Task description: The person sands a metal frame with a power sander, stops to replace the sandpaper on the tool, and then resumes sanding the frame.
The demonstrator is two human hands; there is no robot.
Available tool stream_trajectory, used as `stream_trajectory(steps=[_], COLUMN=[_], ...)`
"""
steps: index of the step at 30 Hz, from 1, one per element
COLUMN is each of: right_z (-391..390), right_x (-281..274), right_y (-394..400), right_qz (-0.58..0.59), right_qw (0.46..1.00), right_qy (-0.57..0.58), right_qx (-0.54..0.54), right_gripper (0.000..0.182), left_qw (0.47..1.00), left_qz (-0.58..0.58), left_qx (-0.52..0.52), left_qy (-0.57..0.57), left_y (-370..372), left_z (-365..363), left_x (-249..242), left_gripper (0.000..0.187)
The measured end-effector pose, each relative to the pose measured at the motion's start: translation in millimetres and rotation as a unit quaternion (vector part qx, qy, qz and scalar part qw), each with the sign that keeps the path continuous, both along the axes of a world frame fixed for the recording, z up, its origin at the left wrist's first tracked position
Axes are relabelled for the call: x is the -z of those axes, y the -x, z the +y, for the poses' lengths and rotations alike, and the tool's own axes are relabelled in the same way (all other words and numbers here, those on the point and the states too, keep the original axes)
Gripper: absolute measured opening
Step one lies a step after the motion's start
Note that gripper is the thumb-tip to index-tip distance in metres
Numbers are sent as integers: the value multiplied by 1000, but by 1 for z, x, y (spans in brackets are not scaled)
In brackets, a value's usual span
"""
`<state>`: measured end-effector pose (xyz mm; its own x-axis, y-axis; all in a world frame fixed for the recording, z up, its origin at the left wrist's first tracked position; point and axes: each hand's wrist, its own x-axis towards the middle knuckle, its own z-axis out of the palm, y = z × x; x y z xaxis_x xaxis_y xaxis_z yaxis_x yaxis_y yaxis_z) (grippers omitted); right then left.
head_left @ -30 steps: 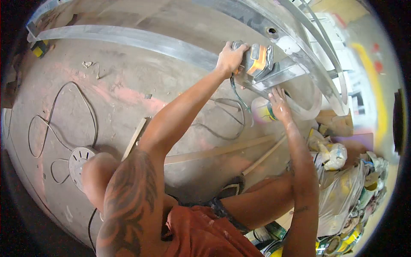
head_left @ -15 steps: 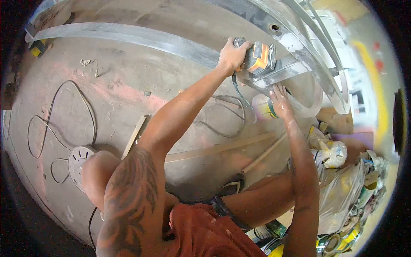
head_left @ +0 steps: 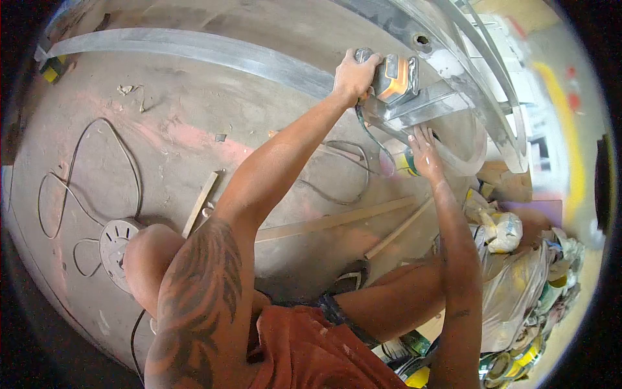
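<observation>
My left hand (head_left: 356,76) is wrapped round the top of an orange-and-black power sander (head_left: 396,79). The sander rests against a grey, dusty curved metal-looking frame (head_left: 431,107), near a white patch on it. A cord (head_left: 370,133) hangs down from the tool. Lower down, my right hand (head_left: 426,154) lies against the lower edge of the same frame, its fingers stretched out and holding nothing. Just behind that hand a tub with a yellow-and-green label (head_left: 408,162) is partly hidden.
A long curved strip (head_left: 194,48) reaches to the upper left. Cable loops (head_left: 78,175), wooden battens (head_left: 337,219) and a round slotted device (head_left: 116,253) lie on the dusty floor. Plastic bags (head_left: 515,279) and several used cans (head_left: 518,363) crowd the lower right.
My left hand and the sander have shifted slightly up and to the right along the frame. My right hand has stayed in place. The view has moved a little.
</observation>
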<state>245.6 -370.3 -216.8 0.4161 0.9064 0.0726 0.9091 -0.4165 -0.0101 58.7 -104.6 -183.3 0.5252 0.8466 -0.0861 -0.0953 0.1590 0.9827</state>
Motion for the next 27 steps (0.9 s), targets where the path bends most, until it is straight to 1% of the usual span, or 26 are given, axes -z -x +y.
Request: stream_trajectory(steps=[2,4,6,9,10,11,12,13,14,15,17,18,20,22,25,27], right_z=[0,0,1,1,1,1,2,1,1,0,1,1,0,2,1,2], right_x=[2,-2,-5,-4,-3,-3,-3,-2,-1,0,0,0,2,-4,-8,-4], right_y=[-3,0,2,3,1,-2,-3,-3,-3,-2,-1,1,-2,5,7,7], right_qz=[5,9,39,28,28,22,16,15,14,14,13,10,-3,-18,4,11], right_qw=[1000,1000,999,999,999,1000,999,999,1000,1000,1000,1000,1000,1000,1000,1000], right_qy=[4,8,-2,1,2,-4,-11,-10,-12,-13,-8,-5,-1,3,16,9], right_qx=[1,4,15,21,20,-9,-37,-38,-24,-10,1,12,0,-12,-4,22], right_gripper=[58,58,58,58,58,58,58,58,57,56,56,56,57,57,58,59], left_qw=[997,996,995,993,993,992,992,997,999,999,998,998,998,998,999,999], left_qz=[-28,-35,-43,-48,-57,-66,-66,-38,-9,-9,29,31,9,8,17,31], left_qx=[32,31,31,49,47,45,44,33,21,21,1,2,64,53,32,23], left_qy=[64,73,81,93,96,99,100,61,22,23,-59,-60,24,22,13,8], left_y=[13,10,5,1,0,-1,0,1,2,-2,-16,-9,12,6,-9,-15], left_z=[-3,-1,2,4,4,4,3,1,0,3,10,8,0,2,9,10], left_x=[-16,-14,-12,-8,-8,-7,-7,-7,-8,-2,16,11,-7,-4,2,2], left_gripper=[77,77,76,76,75,75,75,75,75,75,74,74,77,77,78,78])
